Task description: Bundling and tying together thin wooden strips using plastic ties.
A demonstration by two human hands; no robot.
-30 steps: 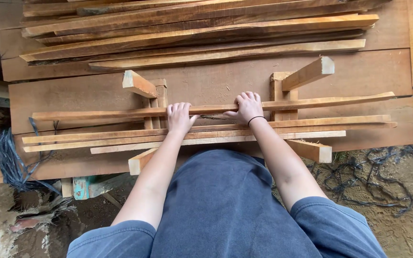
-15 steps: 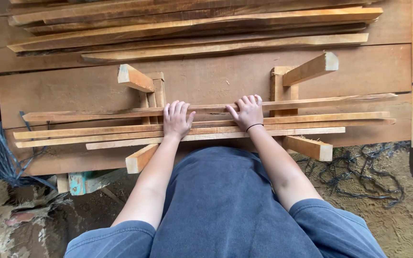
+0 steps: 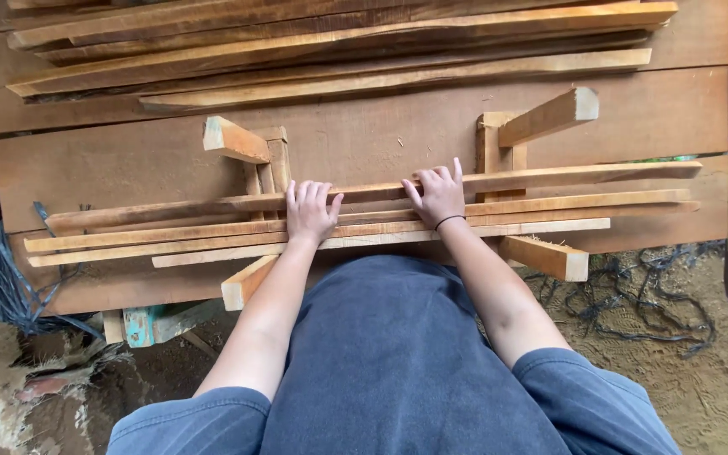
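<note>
Wood everywhere: wide brown planks form the bench [image 3: 364,139], with a loose stack of long rough strips [image 3: 339,50] along its far edge. Landmark is the cradle on the bench: two short wooden uprights with angled arms, left upright [image 3: 267,164], right upright [image 3: 499,143]. Between those arms lies a bundle of thin strips [image 3: 212,240], running left to right and overhanging both uprights.

Top strip [image 3: 566,175] sits farthest from the person, ends past both uprights. Both hands lie on it between the uprights. Left hand [image 3: 309,211] is flat, fingers spread, palm down, just right of the left upright. Right hand [image 3: 438,195] is just left of the right upright, fingers curled over the strip's far edge, black band at the wrist. Neither hand is closed around it; they press rather than clamp. Hands are apart, roughly centred on the cradle.

Judgement on technique: the strip is long and whippy, so keep pressure even on both hands, seat it against the uprights' far arms, and keep it parallel to the bundle. Watch for splinters on rough edges. Blue twine [image 3: 2,278] hangs off the bench left of the cradle, more dark cord [image 3: 634,295] on the soil to the right.
</note>
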